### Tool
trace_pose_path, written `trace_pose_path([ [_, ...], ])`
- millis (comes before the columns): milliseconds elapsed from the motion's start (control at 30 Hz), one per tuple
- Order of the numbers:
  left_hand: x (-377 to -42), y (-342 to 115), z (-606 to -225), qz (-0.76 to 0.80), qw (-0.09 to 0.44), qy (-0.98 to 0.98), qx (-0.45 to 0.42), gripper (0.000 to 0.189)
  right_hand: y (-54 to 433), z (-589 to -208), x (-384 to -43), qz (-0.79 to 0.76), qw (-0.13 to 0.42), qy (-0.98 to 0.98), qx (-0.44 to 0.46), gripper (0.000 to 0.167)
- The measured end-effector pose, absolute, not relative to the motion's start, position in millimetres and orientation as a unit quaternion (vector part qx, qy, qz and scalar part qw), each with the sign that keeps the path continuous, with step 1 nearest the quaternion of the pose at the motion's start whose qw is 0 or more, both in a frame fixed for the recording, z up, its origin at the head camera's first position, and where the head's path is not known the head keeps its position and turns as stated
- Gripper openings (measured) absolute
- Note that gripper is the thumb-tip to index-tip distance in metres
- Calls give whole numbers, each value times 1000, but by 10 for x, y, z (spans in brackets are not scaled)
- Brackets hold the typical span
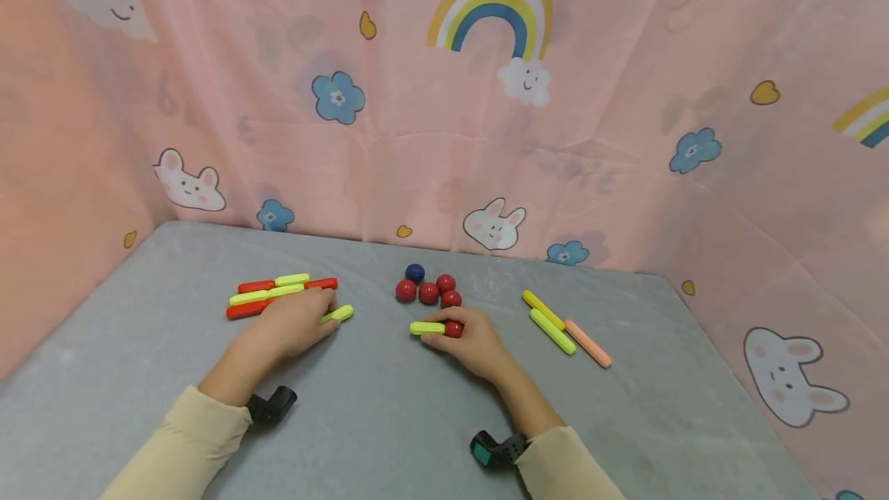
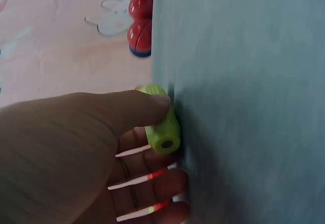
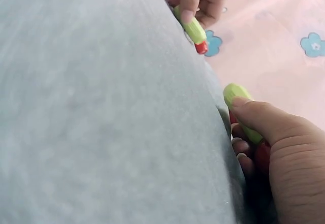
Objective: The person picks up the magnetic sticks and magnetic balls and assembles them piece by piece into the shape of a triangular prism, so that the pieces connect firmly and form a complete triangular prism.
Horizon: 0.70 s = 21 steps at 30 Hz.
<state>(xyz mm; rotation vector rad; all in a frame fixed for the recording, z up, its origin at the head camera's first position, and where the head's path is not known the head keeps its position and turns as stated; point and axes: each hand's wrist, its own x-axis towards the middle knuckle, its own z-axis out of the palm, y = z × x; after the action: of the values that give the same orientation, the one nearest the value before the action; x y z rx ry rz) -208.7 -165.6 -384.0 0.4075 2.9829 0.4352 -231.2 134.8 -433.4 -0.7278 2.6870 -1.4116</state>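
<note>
My left hand [image 1: 295,322] pinches a yellow-green toy building rod [image 1: 338,314] between thumb and fingers, low over the table. The rod's near end has a dark round spot in the left wrist view. Red and yellow-green rods [image 1: 245,309] lie under and beyond this hand, partly hidden by it. Nearer the middle, my right hand [image 1: 479,342] grips another yellow-green rod [image 1: 426,328]. A red ball [image 1: 454,329] sits at that rod's end, close to the palm. Just beyond the right hand stand several red balls [image 1: 428,293] and a blue ball [image 1: 414,273].
A yellow rod [image 1: 543,309], a yellow-green rod [image 1: 552,332] and an orange-pink rod [image 1: 588,343] lie to the right. The grey tabletop [image 1: 375,423] ends at a pink patterned curtain [image 1: 389,168] behind and at both sides.
</note>
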Motion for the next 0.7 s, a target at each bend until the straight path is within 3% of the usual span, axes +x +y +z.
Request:
trace_pose_path([
  [300, -2036, -1562, -3852, 153, 40, 980, 124, 15, 1349, -4357, -2310, -481, 17, 851, -210, 25],
  [533, -2072, -1608, -3872, 116, -10, 991, 60, 16, 1370, -4365, -2344, -529, 19, 832, -167, 26],
  [700, -2091, -1568, -3763, 150, -14, 987, 47, 35, 1413, -4350, -2385, -544, 22, 825, -152, 28],
])
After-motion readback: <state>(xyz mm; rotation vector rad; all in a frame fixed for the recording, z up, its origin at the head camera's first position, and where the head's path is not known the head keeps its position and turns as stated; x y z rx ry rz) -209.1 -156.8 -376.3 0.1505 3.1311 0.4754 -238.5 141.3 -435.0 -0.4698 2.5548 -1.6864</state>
